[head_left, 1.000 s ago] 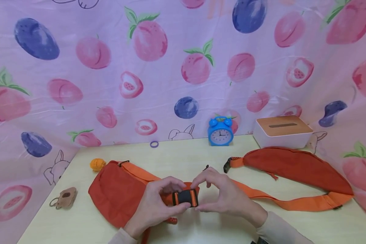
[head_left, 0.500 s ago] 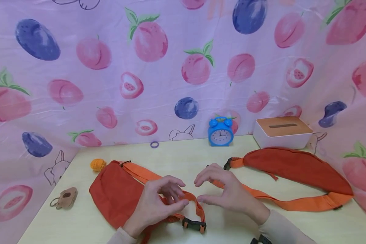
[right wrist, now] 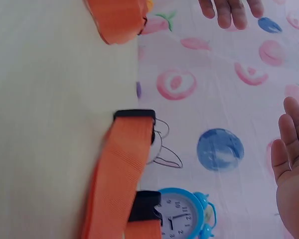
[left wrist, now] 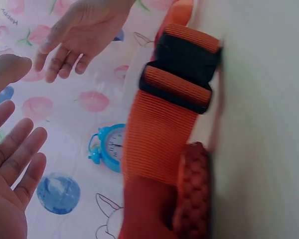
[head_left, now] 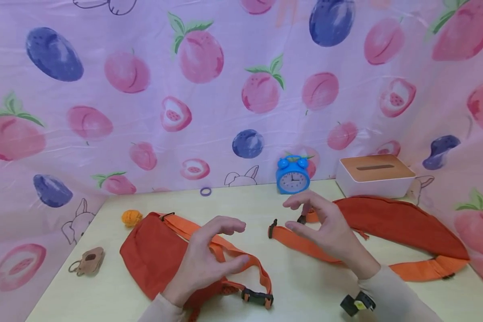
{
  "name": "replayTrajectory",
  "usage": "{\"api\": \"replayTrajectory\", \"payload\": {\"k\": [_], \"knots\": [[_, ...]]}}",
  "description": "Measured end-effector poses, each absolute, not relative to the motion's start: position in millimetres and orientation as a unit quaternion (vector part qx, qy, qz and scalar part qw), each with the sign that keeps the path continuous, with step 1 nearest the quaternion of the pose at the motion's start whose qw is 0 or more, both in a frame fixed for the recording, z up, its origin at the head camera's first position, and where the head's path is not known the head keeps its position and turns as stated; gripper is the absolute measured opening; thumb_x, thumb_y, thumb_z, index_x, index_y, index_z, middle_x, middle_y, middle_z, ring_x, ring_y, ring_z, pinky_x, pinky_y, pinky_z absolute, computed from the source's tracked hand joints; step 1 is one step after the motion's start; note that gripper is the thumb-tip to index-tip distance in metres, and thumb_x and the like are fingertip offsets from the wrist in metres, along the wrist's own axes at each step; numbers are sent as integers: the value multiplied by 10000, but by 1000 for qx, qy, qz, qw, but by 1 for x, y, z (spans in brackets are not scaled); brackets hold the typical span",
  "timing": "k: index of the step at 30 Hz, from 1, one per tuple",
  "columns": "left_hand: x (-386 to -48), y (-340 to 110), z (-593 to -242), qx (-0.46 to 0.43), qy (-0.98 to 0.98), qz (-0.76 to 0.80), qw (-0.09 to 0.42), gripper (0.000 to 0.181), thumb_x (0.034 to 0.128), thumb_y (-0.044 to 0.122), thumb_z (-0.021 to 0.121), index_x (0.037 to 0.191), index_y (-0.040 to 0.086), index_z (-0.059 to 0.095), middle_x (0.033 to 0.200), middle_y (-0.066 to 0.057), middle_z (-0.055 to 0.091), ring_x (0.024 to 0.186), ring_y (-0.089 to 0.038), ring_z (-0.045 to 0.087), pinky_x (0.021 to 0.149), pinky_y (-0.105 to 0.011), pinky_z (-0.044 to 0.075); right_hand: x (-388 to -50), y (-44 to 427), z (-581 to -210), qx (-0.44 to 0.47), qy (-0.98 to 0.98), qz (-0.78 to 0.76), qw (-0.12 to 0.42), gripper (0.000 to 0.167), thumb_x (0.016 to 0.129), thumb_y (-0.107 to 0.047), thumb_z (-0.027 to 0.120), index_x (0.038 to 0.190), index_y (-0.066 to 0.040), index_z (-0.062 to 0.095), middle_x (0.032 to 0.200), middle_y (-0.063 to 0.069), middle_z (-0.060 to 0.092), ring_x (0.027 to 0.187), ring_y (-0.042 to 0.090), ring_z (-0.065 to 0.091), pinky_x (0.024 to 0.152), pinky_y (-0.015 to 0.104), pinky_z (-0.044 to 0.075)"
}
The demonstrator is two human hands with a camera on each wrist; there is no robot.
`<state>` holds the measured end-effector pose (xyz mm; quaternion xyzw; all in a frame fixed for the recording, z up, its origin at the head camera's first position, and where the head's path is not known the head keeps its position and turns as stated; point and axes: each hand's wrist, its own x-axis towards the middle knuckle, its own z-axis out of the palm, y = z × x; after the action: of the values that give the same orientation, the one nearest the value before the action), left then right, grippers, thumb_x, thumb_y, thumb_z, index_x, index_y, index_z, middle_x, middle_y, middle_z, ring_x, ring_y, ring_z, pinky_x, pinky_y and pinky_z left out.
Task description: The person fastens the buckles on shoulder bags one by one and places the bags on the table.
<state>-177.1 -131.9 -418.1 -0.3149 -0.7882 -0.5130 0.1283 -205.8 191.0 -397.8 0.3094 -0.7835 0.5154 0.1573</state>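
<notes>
In the head view, my left hand (head_left: 207,257) hovers over the red waist bag (head_left: 154,255) on the left, thumb and fingers spread apart around nothing. This bag's orange strap loops forward to a black buckle (head_left: 257,297), fastened and lying on the table; the left wrist view shows the buckle (left wrist: 182,64) up close. My right hand (head_left: 326,223), also holding nothing, is above the orange strap (head_left: 302,246) of a second red waist bag (head_left: 406,223). That strap's black buckle end (head_left: 273,229) lies apart from the bag's other buckle half (right wrist: 145,205), partly behind the hand in the head view.
A blue alarm clock (head_left: 292,176) and a white tissue box (head_left: 374,176) with a wooden lid stand at the back. A purple ring (head_left: 205,191), an orange ball (head_left: 131,218) and a brown keychain (head_left: 89,260) lie on the pale table (head_left: 233,203).
My hands have let go of the left bag's buckle, which dropped to the table's front. The right hand has moved right and away, over the second bag's strap; the left has moved less.
</notes>
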Motion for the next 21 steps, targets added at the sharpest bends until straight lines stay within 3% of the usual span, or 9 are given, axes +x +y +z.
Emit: {"api": "replayTrajectory", "payload": {"k": [7,14,21], "knots": [[-191,-122,-409,-341,-771,-521,139,628,882,239,977,1441,303,697,1436,83,705,1314,-160,670,1066,-436,594,-213,205,-385,284,-786,516,186,508,955,19,853,1401,-177,710,1287,-12,711,1122,196,609,787,248,579],[-206,-108,-403,-359,-754,-530,148,645,857,186,977,1433,274,700,1452,44,699,1356,-171,647,1079,-448,588,-218,211,-382,273,-783,523,197,576,948,32,849,1463,-161,680,1388,13,721,1195,207,608,921,237,538],[-225,-92,-404,-364,-749,-537,135,680,858,186,968,1475,225,684,1511,80,661,1403,-165,618,1132,-473,565,-222,212,-390,265,-785,524,197,674,952,34,846,1550,-181,622,1451,29,709,1247,201,614,940,226,537]]}}
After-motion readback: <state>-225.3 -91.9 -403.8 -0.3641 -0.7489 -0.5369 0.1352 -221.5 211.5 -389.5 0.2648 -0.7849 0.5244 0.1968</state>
